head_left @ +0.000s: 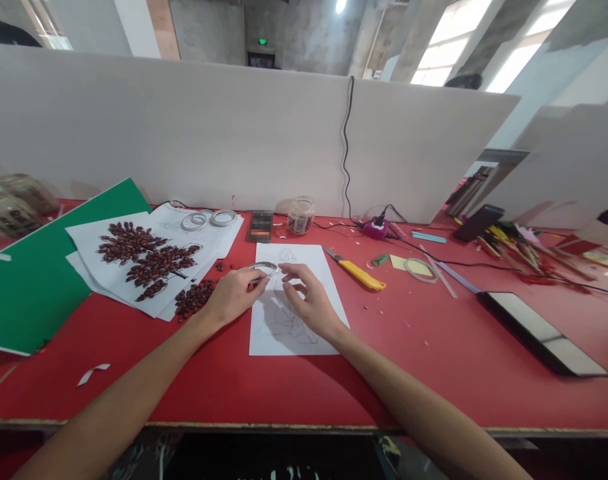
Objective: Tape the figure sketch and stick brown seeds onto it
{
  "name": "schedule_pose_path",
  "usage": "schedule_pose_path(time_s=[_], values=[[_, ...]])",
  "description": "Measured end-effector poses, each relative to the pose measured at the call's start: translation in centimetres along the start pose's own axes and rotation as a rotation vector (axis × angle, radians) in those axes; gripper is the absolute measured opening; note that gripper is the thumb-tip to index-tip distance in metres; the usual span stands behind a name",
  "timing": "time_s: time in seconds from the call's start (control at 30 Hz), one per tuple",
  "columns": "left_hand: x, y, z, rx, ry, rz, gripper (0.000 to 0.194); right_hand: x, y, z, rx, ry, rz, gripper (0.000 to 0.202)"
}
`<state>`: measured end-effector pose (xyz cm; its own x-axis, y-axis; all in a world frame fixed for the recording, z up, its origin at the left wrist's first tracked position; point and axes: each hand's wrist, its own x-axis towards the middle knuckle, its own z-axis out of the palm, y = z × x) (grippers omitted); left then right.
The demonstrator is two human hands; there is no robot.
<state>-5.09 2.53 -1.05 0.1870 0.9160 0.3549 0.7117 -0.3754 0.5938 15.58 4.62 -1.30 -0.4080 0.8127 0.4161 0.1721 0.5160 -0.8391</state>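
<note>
My left hand point(235, 291) is closed around a thin ring-shaped roll of tape point(267, 265), thumb and fingers gripping its left side. My right hand point(309, 299) meets the roll's right edge, its fingers curled in a pinch by a small white end. Both hands hover over a white sheet with a pencil drawing point(271, 333). To the left of my left hand lies a pile of dark brown seeds point(193, 300). Beyond it, leaf-like clusters of such seeds point(161, 263) rest on papers point(89, 243). A yellow utility knife point(361, 273) lies right of the drawing, its blade out.
A green board point(39, 303) leans at the left. Further back are more thin rolls point(224, 217), a dark phone-like device point(261, 225), a glass jar point(301, 215) and a purple power socket point(375, 228). A black-framed flat panel point(544, 330) lies right. A white partition point(209, 133) borders the red table point(199, 387).
</note>
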Motion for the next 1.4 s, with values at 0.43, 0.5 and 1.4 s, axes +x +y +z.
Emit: schedule_pose_path(time_s=[0.43,0.5,1.4], values=[[-0.2,-0.4,0.6,0.057,-0.024,0.063,0.022,0.1,0.7,0.1,-0.003,-0.019,0.075,0.026],[-0.2,-0.4,0.6,0.040,-0.031,0.092,0.022,0.1,0.8,0.2,-0.028,-0.016,0.089,0.021],[-0.1,-0.2,0.4,0.008,-0.096,0.077,0.024,0.6,2.0,-1.0,0.095,-0.109,0.149,0.021]])
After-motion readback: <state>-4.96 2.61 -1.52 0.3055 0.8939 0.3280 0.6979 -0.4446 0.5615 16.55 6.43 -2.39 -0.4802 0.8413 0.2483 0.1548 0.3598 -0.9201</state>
